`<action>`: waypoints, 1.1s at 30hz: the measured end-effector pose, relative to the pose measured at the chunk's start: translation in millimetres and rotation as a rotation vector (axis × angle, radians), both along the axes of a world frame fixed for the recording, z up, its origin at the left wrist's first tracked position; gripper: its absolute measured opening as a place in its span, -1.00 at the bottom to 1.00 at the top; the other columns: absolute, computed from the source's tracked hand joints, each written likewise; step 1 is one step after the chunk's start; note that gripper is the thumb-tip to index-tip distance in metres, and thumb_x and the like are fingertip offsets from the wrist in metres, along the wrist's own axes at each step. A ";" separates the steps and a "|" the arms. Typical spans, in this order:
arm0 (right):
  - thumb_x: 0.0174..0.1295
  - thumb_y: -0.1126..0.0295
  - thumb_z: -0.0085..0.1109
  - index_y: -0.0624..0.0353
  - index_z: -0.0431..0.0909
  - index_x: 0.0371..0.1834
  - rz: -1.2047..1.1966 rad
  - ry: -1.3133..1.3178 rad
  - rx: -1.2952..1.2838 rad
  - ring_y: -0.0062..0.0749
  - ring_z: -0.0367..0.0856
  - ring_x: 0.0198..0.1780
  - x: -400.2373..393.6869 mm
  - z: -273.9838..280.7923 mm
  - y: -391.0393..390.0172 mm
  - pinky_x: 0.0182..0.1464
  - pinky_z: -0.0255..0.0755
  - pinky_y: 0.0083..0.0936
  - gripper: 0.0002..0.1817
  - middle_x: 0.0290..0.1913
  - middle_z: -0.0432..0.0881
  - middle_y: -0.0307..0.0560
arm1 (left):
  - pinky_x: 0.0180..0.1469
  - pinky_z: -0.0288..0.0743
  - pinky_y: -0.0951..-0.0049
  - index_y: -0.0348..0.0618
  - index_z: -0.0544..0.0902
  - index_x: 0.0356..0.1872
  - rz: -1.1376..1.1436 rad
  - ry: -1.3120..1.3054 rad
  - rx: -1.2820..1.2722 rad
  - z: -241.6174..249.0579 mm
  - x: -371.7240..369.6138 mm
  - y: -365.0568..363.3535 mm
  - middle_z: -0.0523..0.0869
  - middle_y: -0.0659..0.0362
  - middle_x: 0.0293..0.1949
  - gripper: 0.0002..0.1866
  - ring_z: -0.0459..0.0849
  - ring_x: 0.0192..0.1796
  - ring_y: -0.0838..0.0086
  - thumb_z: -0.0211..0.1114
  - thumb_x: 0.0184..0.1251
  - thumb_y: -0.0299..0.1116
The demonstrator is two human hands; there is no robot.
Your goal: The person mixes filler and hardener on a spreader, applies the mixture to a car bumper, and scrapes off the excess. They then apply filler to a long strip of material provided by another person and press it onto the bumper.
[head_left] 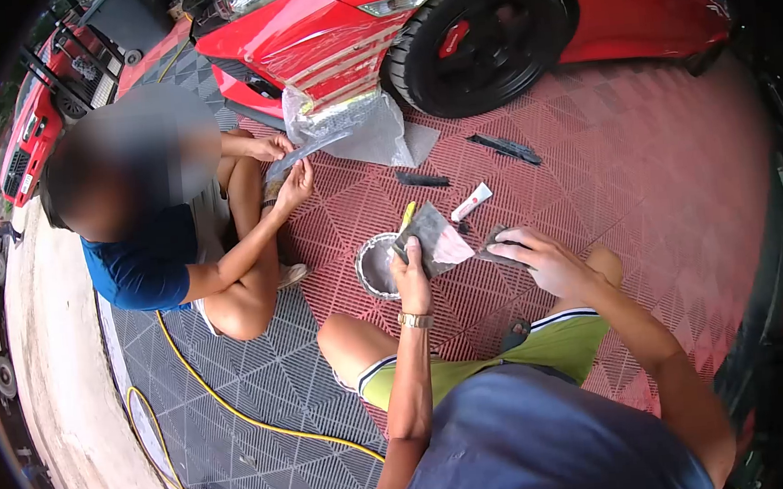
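Observation:
My left hand (413,278) grips a flat grey board (422,228), thumb on top, with a smear of pink paste (451,246) along its right side. In my right hand (544,260) is a small dark flat spreader (497,247), its edge close to the pasted corner of the board. Just left of the board stands an open round tub (377,269) of grey material, partly covered by the board. Something yellow (408,214) shows behind the board's top corner. A white tube with red print (471,201) lies on the floor beyond.
Two dark strips, a short one (422,179) and a longer one (504,149), lie on the tiles. Ahead is a red car (319,29) with a black wheel (486,44) and taped plastic sheeting (355,128). A seated person (140,264) at left holds a dark strip (309,150). A yellow hose (240,417) crosses the floor.

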State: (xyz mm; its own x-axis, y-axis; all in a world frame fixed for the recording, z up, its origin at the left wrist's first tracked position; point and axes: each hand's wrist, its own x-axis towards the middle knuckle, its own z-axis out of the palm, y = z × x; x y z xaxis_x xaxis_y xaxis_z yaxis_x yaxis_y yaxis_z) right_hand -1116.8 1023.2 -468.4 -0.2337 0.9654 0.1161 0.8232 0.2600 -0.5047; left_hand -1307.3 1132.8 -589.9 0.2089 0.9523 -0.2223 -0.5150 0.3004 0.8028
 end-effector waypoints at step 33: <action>0.09 0.63 -0.01 0.08 0.36 0.19 -0.140 -0.227 -0.051 -0.15 0.37 0.24 29.1 -35.1 8.7 0.21 0.36 -0.21 -0.48 0.21 0.32 -0.05 | -0.10 0.48 0.53 -0.31 0.53 -0.07 -0.115 -0.174 -0.027 25.4 25.5 1.7 0.64 0.21 -0.19 -0.75 0.58 -0.20 0.59 0.13 0.42 -0.31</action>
State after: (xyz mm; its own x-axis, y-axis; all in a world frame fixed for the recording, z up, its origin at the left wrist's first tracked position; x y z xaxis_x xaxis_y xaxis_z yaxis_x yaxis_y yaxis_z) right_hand -1087.7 1031.9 -503.6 -0.1121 0.9934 0.0260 0.9431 0.1146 -0.3122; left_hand -1281.8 1134.5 -564.6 0.3538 0.9139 -0.1988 -0.6062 0.3859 0.6954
